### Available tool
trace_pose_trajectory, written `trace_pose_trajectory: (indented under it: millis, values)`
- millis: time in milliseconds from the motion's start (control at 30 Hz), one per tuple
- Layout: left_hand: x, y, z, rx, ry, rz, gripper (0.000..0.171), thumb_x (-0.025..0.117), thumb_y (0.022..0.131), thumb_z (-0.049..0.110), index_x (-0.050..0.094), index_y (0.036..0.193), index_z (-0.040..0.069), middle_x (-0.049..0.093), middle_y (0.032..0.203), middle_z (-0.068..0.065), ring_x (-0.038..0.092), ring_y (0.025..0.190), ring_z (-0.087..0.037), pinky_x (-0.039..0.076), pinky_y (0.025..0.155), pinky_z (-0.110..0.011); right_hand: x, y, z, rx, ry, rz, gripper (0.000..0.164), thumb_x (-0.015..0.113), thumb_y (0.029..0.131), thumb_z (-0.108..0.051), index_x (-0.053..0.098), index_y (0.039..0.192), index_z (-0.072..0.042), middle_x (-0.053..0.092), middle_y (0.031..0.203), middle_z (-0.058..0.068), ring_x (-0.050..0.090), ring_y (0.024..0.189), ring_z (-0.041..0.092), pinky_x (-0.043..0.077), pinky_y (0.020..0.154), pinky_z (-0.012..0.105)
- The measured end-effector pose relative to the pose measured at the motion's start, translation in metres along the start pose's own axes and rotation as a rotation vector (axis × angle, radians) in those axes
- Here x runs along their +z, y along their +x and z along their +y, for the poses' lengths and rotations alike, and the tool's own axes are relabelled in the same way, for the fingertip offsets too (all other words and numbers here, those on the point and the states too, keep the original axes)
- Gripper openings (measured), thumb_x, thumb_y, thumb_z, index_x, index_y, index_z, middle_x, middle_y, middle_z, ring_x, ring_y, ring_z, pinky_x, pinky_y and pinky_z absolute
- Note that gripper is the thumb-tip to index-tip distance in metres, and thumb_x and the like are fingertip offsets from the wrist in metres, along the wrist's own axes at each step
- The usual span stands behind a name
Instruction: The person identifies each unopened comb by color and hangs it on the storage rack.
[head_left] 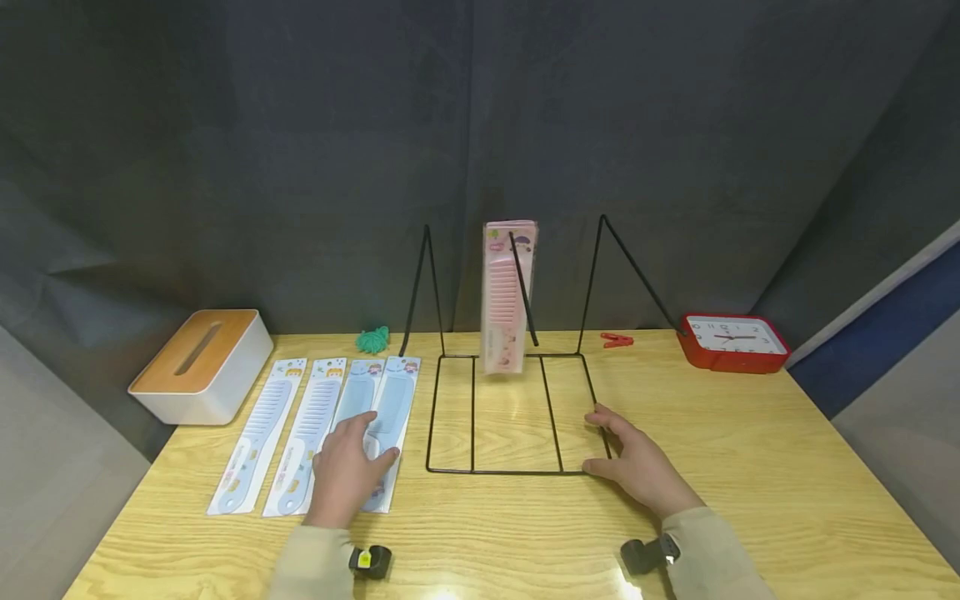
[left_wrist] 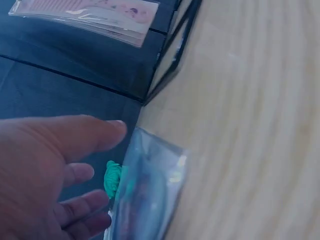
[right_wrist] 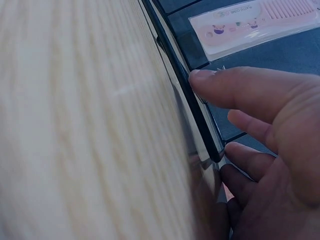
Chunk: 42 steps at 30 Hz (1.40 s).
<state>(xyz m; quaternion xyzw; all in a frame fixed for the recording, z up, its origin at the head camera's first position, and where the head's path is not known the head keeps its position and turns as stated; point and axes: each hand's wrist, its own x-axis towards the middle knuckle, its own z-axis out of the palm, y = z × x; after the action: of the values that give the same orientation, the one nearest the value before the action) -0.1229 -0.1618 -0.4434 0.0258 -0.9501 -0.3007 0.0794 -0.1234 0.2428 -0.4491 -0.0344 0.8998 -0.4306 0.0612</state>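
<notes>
My left hand (head_left: 348, 467) is over the two rightmost packaged blue combs (head_left: 395, 400), fingers loosely bent, thumb apart, gripping nothing. In the left wrist view a clear package (left_wrist: 150, 185) lies beyond its fingertips. My right hand (head_left: 637, 467) is at the front right corner of a black wire rack (head_left: 502, 472). In the right wrist view its thumb meets the rack's bar (right_wrist: 192, 105), with the fingers near the corner, not curled round it. Pink combs (head_left: 502, 317) in clear packages hang from the rack's middle hook.
Two more packaged blue combs (head_left: 258, 433) lie farther left. A tissue box (head_left: 232, 379) with a wooden lid stands at the back left, near green twine (head_left: 372, 339). Behind the rack's right side lie a red clip (head_left: 617, 340) and a red clock (head_left: 731, 360).
</notes>
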Motion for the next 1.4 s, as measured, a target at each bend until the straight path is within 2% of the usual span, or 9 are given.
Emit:
trace_pose_trajectory:
  millis: [200,367,500,667,867,967,1133,1267,1400]
  values:
    - [0.007,0.000,-0.004,-0.011,0.046,-0.005,0.083,0.088,0.076,0.032,0.049,0.144,0.004,0.052,0.141,-0.024,0.046,0.127,-0.049,0.039,0.096,-0.067,0.000,-0.001,-0.002,-0.002,0.001,-0.002,0.071,0.082,0.084,-0.030,0.050,0.145,-0.013,0.024,0.165,0.008,0.019,0.150,0.041,0.018,0.117,0.065]
    - [0.007,-0.001,-0.004,-0.002,0.034,0.005,0.085,0.089,0.075,0.028,0.049,0.144,0.001,0.052,0.136,-0.027,0.047,0.122,-0.049,0.043,0.097,-0.061,0.000,-0.001,-0.004,-0.008,-0.006,0.000,0.070,0.082,0.084,-0.032,0.051,0.144,-0.013,0.025,0.165,0.008,0.019,0.150,0.041,0.018,0.116,0.066]
    - [0.007,-0.001,-0.004,-0.018,0.040,-0.009,0.086,0.090,0.075,0.028,0.048,0.145,0.001,0.052,0.135,-0.029,0.051,0.117,-0.047,0.046,0.095,-0.057,0.000,-0.001,-0.004,-0.008,-0.006,0.002,0.071,0.083,0.083,-0.031,0.051,0.144,-0.012,0.024,0.165,0.009,0.019,0.150,0.041,0.018,0.116,0.066]
    - [0.003,0.002,-0.001,-0.049,0.040,-0.051,0.093,0.090,0.075,0.029,0.041,0.147,-0.005,0.049,0.134,-0.035,0.052,0.120,-0.050,0.046,0.098,-0.059,-0.001,0.000,-0.004,-0.008,0.001,0.003,0.071,0.083,0.083,-0.032,0.051,0.144,-0.012,0.024,0.165,0.009,0.018,0.150,0.041,0.017,0.117,0.065]
    - [-0.002,0.006,0.000,-0.079,0.032,-0.118,0.099,0.089,0.076,0.029,0.034,0.145,-0.016,0.049,0.128,-0.041,0.055,0.114,-0.051,0.049,0.094,-0.060,-0.001,-0.001,-0.003,-0.010,0.001,0.004,0.071,0.083,0.082,-0.035,0.052,0.142,-0.012,0.024,0.165,0.011,0.018,0.150,0.043,0.017,0.117,0.064]
    - [-0.003,0.007,-0.001,-0.081,0.017,-0.123,0.092,0.088,0.076,0.028,0.040,0.140,-0.017,0.054,0.122,-0.039,0.059,0.106,-0.047,0.052,0.088,-0.057,-0.002,-0.001,-0.003,-0.012,0.001,0.006,0.070,0.083,0.082,-0.035,0.053,0.142,-0.012,0.024,0.165,0.010,0.018,0.150,0.042,0.017,0.117,0.064]
    - [-0.001,0.008,-0.006,-0.095,-0.052,-0.100,0.073,0.083,0.080,0.024,0.049,0.133,-0.011,0.064,0.109,-0.025,0.064,0.093,-0.035,0.055,0.077,-0.050,-0.003,0.000,-0.003,-0.008,0.010,0.005,0.070,0.083,0.082,-0.036,0.053,0.141,-0.012,0.024,0.165,0.009,0.017,0.150,0.042,0.017,0.118,0.063]
    - [-0.002,0.006,-0.012,-0.118,-0.112,-0.085,0.060,0.071,0.092,0.027,0.047,0.135,-0.006,0.064,0.115,-0.024,0.064,0.099,-0.035,0.053,0.082,-0.052,-0.002,-0.001,-0.002,-0.014,0.019,-0.002,0.070,0.083,0.082,-0.038,0.054,0.140,-0.012,0.023,0.166,0.009,0.017,0.150,0.042,0.017,0.118,0.064]
    - [-0.008,0.005,-0.015,-0.109,-0.242,-0.074,0.041,0.055,0.103,0.025,0.049,0.133,-0.001,0.062,0.124,-0.025,0.061,0.107,-0.038,0.049,0.091,-0.055,0.000,-0.002,-0.001,-0.024,0.015,-0.001,0.069,0.082,0.082,-0.040,0.055,0.139,-0.011,0.022,0.166,0.010,0.017,0.150,0.043,0.017,0.117,0.064]
